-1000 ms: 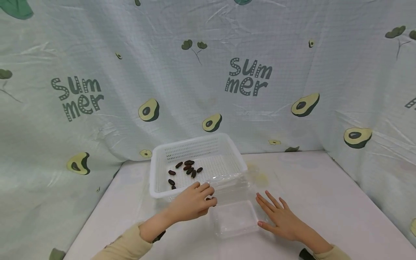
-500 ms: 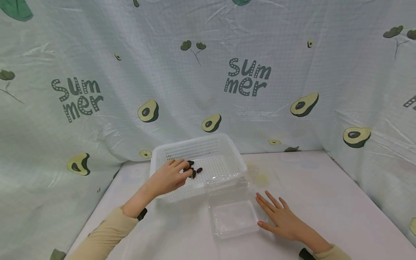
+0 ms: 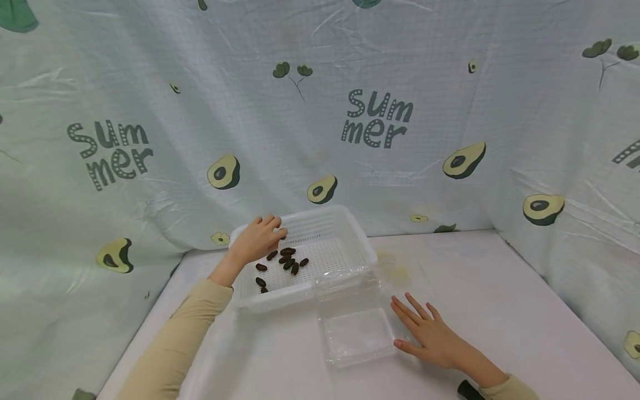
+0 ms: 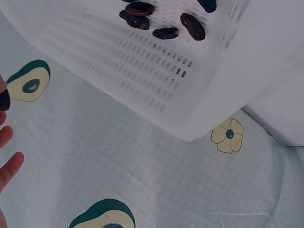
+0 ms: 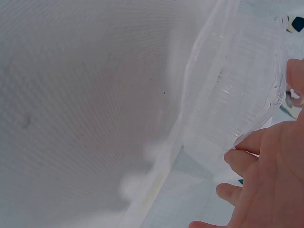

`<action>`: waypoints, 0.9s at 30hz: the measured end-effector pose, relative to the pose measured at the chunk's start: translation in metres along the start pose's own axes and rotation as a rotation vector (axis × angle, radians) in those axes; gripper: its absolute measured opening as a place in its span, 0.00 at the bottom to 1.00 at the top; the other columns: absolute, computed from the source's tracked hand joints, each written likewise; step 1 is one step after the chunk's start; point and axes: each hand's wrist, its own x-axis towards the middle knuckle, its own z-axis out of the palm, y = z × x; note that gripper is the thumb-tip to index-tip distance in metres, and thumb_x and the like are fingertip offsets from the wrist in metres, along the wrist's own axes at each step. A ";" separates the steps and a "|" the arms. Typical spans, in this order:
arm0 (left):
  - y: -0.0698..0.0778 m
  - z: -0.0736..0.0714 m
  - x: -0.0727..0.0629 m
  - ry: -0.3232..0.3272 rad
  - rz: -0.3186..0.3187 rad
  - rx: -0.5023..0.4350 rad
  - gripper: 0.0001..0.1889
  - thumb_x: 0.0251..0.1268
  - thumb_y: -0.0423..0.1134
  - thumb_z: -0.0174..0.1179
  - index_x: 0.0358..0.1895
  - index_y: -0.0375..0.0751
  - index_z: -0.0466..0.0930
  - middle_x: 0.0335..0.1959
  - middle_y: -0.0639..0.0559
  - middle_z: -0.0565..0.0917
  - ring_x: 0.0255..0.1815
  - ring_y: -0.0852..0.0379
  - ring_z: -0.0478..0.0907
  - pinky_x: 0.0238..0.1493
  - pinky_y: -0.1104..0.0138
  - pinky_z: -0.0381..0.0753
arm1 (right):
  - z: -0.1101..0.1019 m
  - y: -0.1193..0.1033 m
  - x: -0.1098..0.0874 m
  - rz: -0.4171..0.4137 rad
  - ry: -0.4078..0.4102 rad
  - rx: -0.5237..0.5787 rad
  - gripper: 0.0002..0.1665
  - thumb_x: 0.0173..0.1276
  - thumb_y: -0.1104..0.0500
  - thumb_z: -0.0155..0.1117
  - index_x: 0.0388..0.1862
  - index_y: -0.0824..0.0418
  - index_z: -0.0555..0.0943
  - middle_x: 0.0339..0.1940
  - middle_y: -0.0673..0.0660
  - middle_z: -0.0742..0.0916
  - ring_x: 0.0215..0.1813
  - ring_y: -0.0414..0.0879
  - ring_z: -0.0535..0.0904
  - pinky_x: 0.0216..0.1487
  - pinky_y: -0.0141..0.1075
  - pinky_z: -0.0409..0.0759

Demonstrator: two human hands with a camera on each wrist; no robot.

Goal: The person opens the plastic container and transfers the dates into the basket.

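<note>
Several dark brown dates lie in the white perforated plastic basket. My left hand is above the basket's back left part and pinches one date between thumb and fingers; in the left wrist view only its fingertips show at the left edge. Right of the basket's front corner stands a clear plastic box, with its transparent lid folded back against the basket. My right hand is spread flat at the box's right side, its fingertips touching the clear wall in the right wrist view.
The white tabletop runs to a hanging cloth printed with avocados, which closes off the back and sides. A black strap sits at my right wrist.
My left hand has gone from beside the clear box to the dates in the basket, then up toward the basket's back left. The right hand stays put at the box.
</note>
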 end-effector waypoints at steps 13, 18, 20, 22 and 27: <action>-0.012 0.021 -0.004 -0.144 -0.045 0.033 0.08 0.52 0.37 0.61 0.35 0.45 0.73 0.35 0.45 0.75 0.37 0.50 0.72 0.32 0.62 0.74 | -0.003 -0.002 0.001 -0.004 0.002 -0.002 0.42 0.62 0.39 0.50 0.70 0.55 0.52 0.71 0.54 0.58 0.72 0.37 0.29 0.59 0.65 0.51; -0.010 0.027 -0.008 -0.226 -0.060 0.019 0.08 0.52 0.36 0.61 0.36 0.45 0.74 0.35 0.45 0.74 0.38 0.50 0.72 0.35 0.61 0.75 | -0.004 -0.003 0.001 -0.014 0.006 -0.025 0.42 0.63 0.38 0.48 0.70 0.55 0.52 0.71 0.55 0.59 0.73 0.53 0.43 0.58 0.65 0.53; -0.009 0.029 -0.009 -0.246 -0.061 0.003 0.08 0.52 0.36 0.60 0.36 0.45 0.74 0.35 0.45 0.74 0.38 0.49 0.72 0.35 0.60 0.75 | -0.004 -0.003 0.001 -0.014 0.001 -0.025 0.42 0.63 0.38 0.48 0.70 0.55 0.51 0.71 0.55 0.59 0.72 0.54 0.46 0.58 0.65 0.53; -0.007 0.031 -0.009 -0.262 -0.057 -0.013 0.08 0.52 0.35 0.61 0.37 0.45 0.75 0.36 0.45 0.75 0.39 0.49 0.73 0.36 0.59 0.75 | -0.005 -0.003 0.001 -0.010 -0.009 -0.013 0.41 0.63 0.38 0.48 0.70 0.55 0.51 0.71 0.55 0.59 0.73 0.54 0.45 0.58 0.65 0.52; -0.003 0.040 -0.007 -0.300 -0.038 0.004 0.09 0.52 0.38 0.62 0.38 0.48 0.76 0.40 0.45 0.76 0.42 0.49 0.73 0.39 0.59 0.76 | -0.006 -0.003 0.001 -0.001 -0.028 -0.011 0.41 0.64 0.38 0.47 0.70 0.55 0.51 0.71 0.56 0.59 0.73 0.53 0.44 0.58 0.65 0.51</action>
